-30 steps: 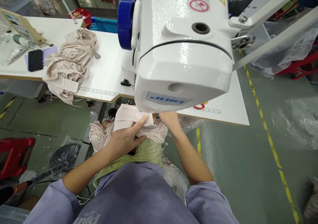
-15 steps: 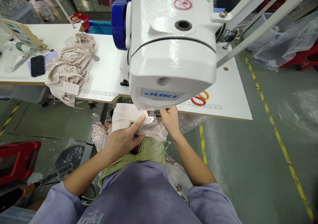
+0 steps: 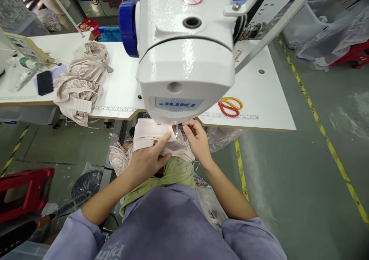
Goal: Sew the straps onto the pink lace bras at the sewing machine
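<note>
A beige lace bra [image 3: 148, 131] lies bunched under the head of the white sewing machine [image 3: 184, 67], over my lap. My left hand [image 3: 148, 160] holds it from the left, one finger stretched along the top of the smooth band and the other fingers partly hidden by cloth. To the right of the needle area, my right hand [image 3: 198, 141] is closed in a pinch, fingertips close to the metal presser foot. Whatever lies between those fingertips is too small to make out. The machine head hides the needle.
More beige lace bras [image 3: 82, 79] are heaped at the table's left, beside a black phone [image 3: 45, 83]. Red and yellow scissors [image 3: 230, 107] lie right of the machine. A red stool [image 3: 25, 192] stands at lower left, and a thread-stand pole [image 3: 273, 31] slants across the right.
The view has shifted, so the machine sits further left and more of the scissors shows. My right hand's fingers are a little more bent and drawn off the cloth; my left hand stays on the bra.
</note>
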Motion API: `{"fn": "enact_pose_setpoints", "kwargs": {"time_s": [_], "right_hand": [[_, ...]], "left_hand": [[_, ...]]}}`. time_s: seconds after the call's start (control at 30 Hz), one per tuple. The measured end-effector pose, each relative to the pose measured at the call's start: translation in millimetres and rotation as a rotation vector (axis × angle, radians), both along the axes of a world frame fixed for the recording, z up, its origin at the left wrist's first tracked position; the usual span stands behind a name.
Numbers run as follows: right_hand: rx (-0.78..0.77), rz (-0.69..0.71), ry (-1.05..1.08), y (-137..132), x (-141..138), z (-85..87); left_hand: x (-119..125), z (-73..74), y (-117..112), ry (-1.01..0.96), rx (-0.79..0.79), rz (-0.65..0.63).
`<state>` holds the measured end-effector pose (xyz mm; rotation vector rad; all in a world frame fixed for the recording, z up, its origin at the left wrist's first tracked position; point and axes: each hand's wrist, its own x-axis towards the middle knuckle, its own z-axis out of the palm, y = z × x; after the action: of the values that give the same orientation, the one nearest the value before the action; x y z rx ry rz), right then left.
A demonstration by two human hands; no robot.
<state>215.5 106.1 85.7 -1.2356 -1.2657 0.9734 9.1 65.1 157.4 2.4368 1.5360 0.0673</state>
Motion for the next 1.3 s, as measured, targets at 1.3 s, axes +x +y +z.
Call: {"fn": "enact_pose_setpoints", "kwargs": {"time_s": [1.3], "right_hand": [[-0.222,0.075,0.16,-95.5,0.5,30.4]], "left_hand": [[39.9,-53.2,-94.6,-0.388,0.073,-0.162]]}}
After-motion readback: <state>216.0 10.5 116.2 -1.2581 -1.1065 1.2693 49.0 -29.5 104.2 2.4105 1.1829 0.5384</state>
